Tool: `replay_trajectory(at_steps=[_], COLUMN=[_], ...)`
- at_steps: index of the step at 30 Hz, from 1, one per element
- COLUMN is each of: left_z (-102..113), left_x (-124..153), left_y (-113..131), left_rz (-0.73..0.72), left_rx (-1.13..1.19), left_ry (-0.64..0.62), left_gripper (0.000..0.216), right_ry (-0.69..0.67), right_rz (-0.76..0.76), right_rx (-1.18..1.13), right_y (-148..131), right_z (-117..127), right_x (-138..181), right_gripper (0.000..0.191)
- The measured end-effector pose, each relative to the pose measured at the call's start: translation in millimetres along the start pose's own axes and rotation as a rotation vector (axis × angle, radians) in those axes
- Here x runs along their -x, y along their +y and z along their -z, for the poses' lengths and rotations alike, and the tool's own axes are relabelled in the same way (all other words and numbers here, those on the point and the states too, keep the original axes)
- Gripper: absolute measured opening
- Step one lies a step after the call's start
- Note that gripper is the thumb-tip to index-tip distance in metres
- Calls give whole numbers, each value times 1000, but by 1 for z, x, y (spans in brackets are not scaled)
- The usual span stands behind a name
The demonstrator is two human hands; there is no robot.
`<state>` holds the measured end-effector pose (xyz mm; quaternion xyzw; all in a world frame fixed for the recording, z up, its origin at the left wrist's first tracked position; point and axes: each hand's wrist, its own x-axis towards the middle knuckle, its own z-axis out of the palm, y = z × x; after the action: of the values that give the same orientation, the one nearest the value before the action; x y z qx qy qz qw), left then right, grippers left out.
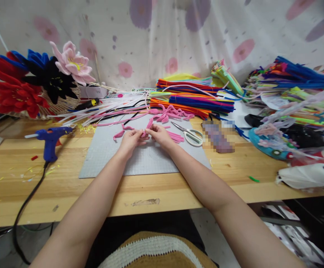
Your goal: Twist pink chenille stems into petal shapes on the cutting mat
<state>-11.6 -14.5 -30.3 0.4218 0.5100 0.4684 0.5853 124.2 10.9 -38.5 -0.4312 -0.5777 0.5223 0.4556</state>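
Observation:
Both hands meet over the grey cutting mat (148, 160) on the wooden table. My left hand (130, 140) and my right hand (159, 134) are closed, pinching the same bent pink pipe cleaner (144, 134) between their fingertips. More bent pink pipe cleaner pieces (169, 113) lie on the mat just beyond the hands, and a curled one (118, 134) lies left of my left hand. White-handled scissors (190, 133) rest on the mat to the right of my right hand.
A blue glue gun (51, 139) with a black cord stands at the left. Pipe-cleaner flowers (39, 80) sit in a basket at back left. Bundles of coloured pipe cleaners (195, 98) are stacked behind and to the right. A white object (307, 175) lies at the right edge.

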Motion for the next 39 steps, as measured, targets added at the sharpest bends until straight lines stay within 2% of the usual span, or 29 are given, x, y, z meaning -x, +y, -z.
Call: replay_trajectory(at_steps=[2,4,7,9,12,21,25,28,31,33,36,39], left_z=[-1,-2,-6,-8,-8,-8,-8,-8,-8,-8,-5,-1], left_x=[1,5,12,15,16,16,16,13,8,7,8,9], left_y=[-1,-1,-1,-1,-1,0,0,-1,0,2,8,12], left_rz=[-198,-426,-609,-622,-559,-595,-544,-458,-247,-84,89,188], left_rx=[-188,-447,-776,-910,-1012,-1020,-991,-756,-333,-136,-24,41], left_ry=[229,378,387,385,412,460,429,321,132,40,-41,-133], left_gripper=[26,26,25,24,26,28,29,23,16,12,8,9], right_ry=[133,229,272,267,242,254,235,172,56,-35,-146,-188], right_rz=[20,40,55,56,64,66,75,89,74,31,-43,-66], right_rx=[46,54,35,23,2,-28,-54,-33,-19,-55,-126,-157], right_y=[2,4,5,4,4,5,6,3,-1,-2,-1,0], right_z=[-2,-3,-5,-6,-9,-13,-15,-14,-8,-3,3,3], right_x=[-1,-1,0,1,1,1,1,2,3,4,4,6], right_gripper=[33,30,29,28,27,30,29,27,28,29,30,30])
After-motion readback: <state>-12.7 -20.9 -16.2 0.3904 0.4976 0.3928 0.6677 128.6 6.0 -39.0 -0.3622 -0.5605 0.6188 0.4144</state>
